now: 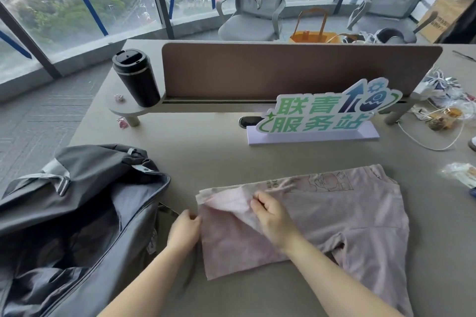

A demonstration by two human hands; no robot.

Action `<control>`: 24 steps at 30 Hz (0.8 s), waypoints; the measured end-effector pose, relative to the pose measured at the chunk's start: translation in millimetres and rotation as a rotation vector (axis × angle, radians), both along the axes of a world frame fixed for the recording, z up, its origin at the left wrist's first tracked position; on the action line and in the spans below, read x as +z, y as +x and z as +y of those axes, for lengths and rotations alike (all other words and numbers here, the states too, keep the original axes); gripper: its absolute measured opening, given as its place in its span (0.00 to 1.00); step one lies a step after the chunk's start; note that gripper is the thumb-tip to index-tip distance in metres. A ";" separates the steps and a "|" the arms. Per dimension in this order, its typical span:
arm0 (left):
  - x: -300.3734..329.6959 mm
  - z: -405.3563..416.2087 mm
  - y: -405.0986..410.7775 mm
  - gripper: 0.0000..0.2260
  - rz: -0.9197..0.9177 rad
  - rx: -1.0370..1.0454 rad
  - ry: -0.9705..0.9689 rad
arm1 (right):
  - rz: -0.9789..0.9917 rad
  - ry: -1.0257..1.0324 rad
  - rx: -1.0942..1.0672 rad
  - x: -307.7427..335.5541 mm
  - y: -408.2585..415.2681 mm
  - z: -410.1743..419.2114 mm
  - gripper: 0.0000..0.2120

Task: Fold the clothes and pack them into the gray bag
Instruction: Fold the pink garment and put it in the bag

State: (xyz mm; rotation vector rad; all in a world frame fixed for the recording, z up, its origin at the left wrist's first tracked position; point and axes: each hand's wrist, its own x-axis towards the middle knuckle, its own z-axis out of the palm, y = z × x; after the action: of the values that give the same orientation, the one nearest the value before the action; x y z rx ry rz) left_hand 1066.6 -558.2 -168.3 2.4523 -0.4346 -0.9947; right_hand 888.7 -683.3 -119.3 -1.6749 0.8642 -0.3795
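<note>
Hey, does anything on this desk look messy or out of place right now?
Nothing is spilled or broken. The far right of the desk is cluttered with wrappers and a loose white cable, and a crumpled bit of paper sits beside the black cup. The pink shirt is only half folded.

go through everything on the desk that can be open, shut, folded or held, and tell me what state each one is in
gray bag: unzipped, open.
pink garment: flat on desk, partly folded, not packed.
left hand: pinching the garment's left edge.
right hand: gripping a lifted fabric flap.
black tumbler: upright, lid on.
</note>
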 end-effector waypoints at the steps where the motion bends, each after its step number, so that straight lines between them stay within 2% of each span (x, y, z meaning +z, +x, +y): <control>1: 2.5 -5.8 4.1 0.14 0.077 0.144 -0.109 | 0.051 0.010 0.048 -7.8 -2.1 9.5 0.11; 3: 6.3 -18.9 8.3 0.22 0.421 0.411 -0.223 | 0.145 0.006 0.129 -20.2 -7.4 26.5 0.11; 4: 8.2 -23.9 9.3 0.25 0.564 0.468 -0.225 | 0.185 -0.007 0.166 -24.5 -9.6 33.5 0.11; 6: 8.5 -32.1 9.9 0.29 0.673 0.432 -0.201 | 0.232 -0.042 0.226 -27.3 -12.1 44.2 0.08; 7: 7.6 -35.7 9.4 0.29 0.651 0.411 -0.180 | 0.239 -0.072 0.241 -27.8 -12.5 47.0 0.06; 9: 4.9 -39.4 10.7 0.22 0.467 0.380 -0.110 | 0.234 -0.161 0.240 -25.5 -11.8 47.6 0.05; 11: 0.4 -39.3 13.0 0.20 0.348 0.330 -0.031 | 0.200 -0.244 0.209 -21.5 -11.0 44.6 0.06; 15: -7.6 -37.2 20.6 0.23 0.458 0.288 0.031 | 0.077 -0.370 0.185 -15.1 -9.9 42.3 0.06; 18: -10.3 -44.5 28.1 0.17 0.550 0.356 -0.093 | 0.033 -0.414 0.212 -17.3 -10.2 42.8 0.06; 21: -8.7 -51.6 32.0 0.05 0.443 0.391 -0.322 | 0.006 -0.484 0.205 -24.5 -9.2 44.4 0.07; 22: -9.7 -51.3 32.5 0.05 0.407 0.387 -0.376 | 0.024 -0.495 0.225 -28.6 -8.3 46.3 0.07; 24: -9.3 -47.0 31.2 0.09 0.312 0.315 -0.354 | 0.188 -0.442 0.356 -39.6 -7.0 52.5 0.10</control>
State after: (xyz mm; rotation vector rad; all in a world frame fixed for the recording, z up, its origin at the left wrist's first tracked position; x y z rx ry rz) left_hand 1097.8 -605.2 -177.7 1.9343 -0.1013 -1.0383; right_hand 881.7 -630.9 -158.8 -2.2582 0.6234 -0.1743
